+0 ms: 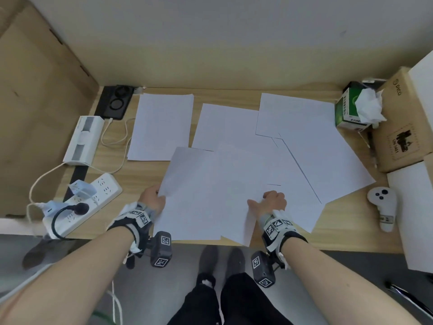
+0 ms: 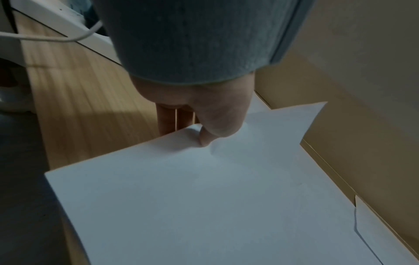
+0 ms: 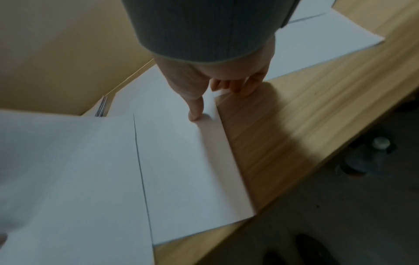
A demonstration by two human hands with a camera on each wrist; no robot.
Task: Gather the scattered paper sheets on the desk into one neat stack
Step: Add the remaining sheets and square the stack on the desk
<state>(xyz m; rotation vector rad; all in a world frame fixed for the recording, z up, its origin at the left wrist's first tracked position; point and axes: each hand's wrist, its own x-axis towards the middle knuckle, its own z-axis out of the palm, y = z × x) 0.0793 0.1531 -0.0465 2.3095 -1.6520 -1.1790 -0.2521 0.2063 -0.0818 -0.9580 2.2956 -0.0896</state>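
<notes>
Several white paper sheets lie scattered and overlapping on the wooden desk point(image 1: 346, 233). The nearest sheet point(image 1: 201, 195) reaches the desk's front edge. My left hand point(image 1: 152, 198) pinches its left edge, thumb on top point(image 2: 205, 138) and fingers beneath. My right hand point(image 1: 273, 201) holds the right edge of an overlapping sheet point(image 3: 181, 170), with its thumb point(image 3: 196, 111) pressed on top and fingers curled at the edge. Other sheets lie at the back left point(image 1: 161, 126), the middle point(image 1: 229, 127), the back right point(image 1: 295, 118) and the right point(image 1: 328, 165).
A white power strip point(image 1: 93, 198) with plugs and cables sits at the near left, a white dock point(image 1: 83, 139) behind it. At the right stand a green tissue box point(image 1: 349, 111), a cardboard box point(image 1: 403, 120) and a white controller point(image 1: 383, 202). A wall closes the back.
</notes>
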